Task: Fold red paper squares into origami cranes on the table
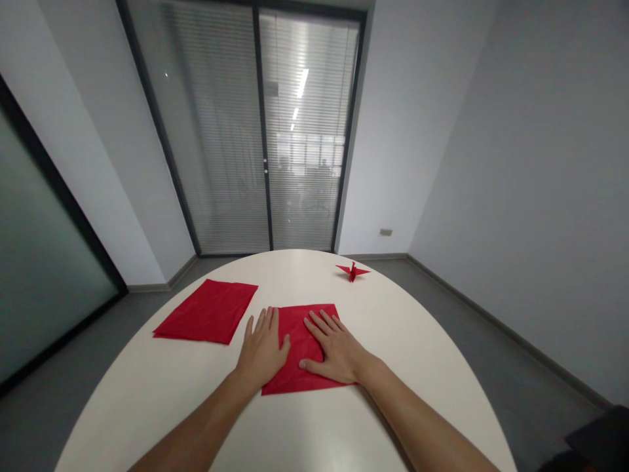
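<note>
A red square sheet of paper (295, 328) lies flat on the white table in front of me. My left hand (263, 347) rests flat along its left edge, fingers stretched forward and thumb over the paper. Across its right side lies my right hand (334, 347), palm down with the fingers spread. Both hands are open and press on the sheet without gripping it. Parts of the sheet's left and right edges are hidden under them.
To the left lies a pile of red paper sheets (209, 311). A folded red paper crane (352, 271) stands near the far right edge of the round white table (304, 432). Beyond are a glass door with blinds (304, 216) and grey walls. Something dark (602, 439) shows at the lower right.
</note>
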`<move>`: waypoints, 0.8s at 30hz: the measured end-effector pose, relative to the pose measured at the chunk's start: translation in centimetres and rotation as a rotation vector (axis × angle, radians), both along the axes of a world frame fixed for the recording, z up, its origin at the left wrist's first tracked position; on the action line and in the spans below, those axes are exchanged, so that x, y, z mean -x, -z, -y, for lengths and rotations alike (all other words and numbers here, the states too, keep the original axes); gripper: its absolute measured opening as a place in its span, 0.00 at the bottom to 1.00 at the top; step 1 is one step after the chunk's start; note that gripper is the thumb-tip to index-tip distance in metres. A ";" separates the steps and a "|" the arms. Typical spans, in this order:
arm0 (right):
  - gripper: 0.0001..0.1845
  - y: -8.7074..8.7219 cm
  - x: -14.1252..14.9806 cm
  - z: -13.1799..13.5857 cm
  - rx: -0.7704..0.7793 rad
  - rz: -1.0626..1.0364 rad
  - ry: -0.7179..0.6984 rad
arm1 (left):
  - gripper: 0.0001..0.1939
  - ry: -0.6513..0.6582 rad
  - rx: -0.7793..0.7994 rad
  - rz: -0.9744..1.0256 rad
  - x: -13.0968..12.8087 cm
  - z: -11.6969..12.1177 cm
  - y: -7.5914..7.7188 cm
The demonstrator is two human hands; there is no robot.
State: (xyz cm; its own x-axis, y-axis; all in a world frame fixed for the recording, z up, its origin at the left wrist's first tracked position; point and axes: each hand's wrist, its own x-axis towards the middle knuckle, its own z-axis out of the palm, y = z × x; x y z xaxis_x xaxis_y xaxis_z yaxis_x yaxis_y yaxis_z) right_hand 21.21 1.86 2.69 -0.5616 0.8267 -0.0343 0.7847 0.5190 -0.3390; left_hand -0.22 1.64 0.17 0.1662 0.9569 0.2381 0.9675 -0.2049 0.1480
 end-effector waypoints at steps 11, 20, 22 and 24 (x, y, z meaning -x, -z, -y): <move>0.54 0.0 -0.1 0.0 0.012 0.002 0.033 | 0.28 0.189 -0.040 0.077 0.3 -0.1 0.3; 0.54 0.2 -0.4 -0.6 0.007 0.010 0.014 | 0.26 0.224 0.027 0.080 0.6 0.0 0.2; 0.54 0.3 -0.5 -0.6 -0.001 0.010 0.014 | 0.25 0.217 -0.023 0.102 0.6 0.0 -0.1; 0.54 0.3 -0.6 -0.6 -0.012 0.006 0.019 | 0.22 0.268 -0.063 0.143 0.7 0.2 -0.3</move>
State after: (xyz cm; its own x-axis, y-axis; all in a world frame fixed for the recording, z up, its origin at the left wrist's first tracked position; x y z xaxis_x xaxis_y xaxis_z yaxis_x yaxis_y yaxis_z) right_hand 21.79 2.49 2.36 -0.5455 0.8376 -0.0278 0.7965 0.5079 -0.3279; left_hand -0.91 1.44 0.51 0.3711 0.8661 0.3349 0.8482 -0.4630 0.2572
